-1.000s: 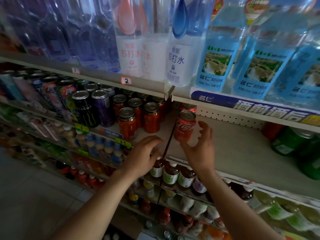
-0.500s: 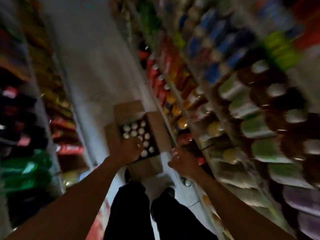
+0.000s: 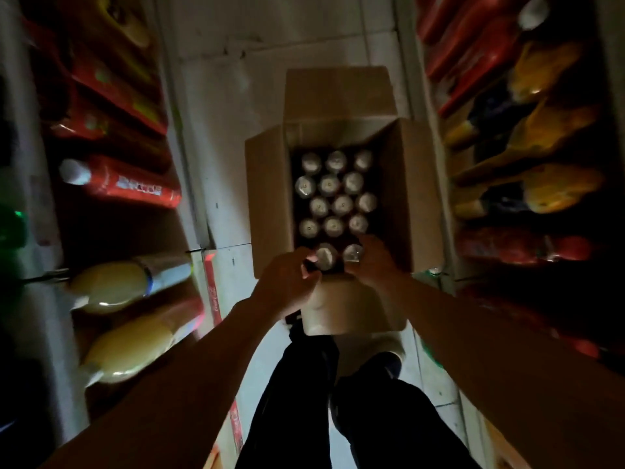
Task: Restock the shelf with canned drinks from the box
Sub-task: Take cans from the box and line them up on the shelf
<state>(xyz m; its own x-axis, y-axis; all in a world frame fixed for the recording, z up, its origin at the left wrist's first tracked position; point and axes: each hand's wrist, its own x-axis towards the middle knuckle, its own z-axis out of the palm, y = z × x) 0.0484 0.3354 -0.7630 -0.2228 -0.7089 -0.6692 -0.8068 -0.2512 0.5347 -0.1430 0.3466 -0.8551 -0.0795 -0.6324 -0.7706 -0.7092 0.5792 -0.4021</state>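
fingers first: the left hand (image 3: 287,282) is curled down at the near edge of the cardboard box (image 3: 270,204), thumb and fingers bent around something dark just beside the nearest-row can (image 3: 325,256). honestly can't tell if that grip actually has a can or is only closing in, it's too dim down there. the right hand (image 3: 372,262) is on the other side of that row, fingers wrapped over the top of the neighbouring can (image 3: 352,253), so that grip looks like it's holding that one.

the rest of the canned drinks (image 3: 333,194) sit upright in the box in rows of three, silver tops up, filling most of it. all the flaps are folded open: the far flap (image 3: 338,93) lies flat away from the person, the side ones stick out left and right, and the near flap (image 3: 338,309) hangs down towards the legs.

the box sits on the pale tiled floor (image 3: 216,96) in a narrow aisle, right in front of the person's dark trousers (image 3: 338,418) and shoes. shelving runs down both sides: red bottles (image 3: 128,186) and yellowish bottles (image 3: 115,286) on the left, orange bottles (image 3: 554,184) and red ones on the right, all pretty blurry and dark.
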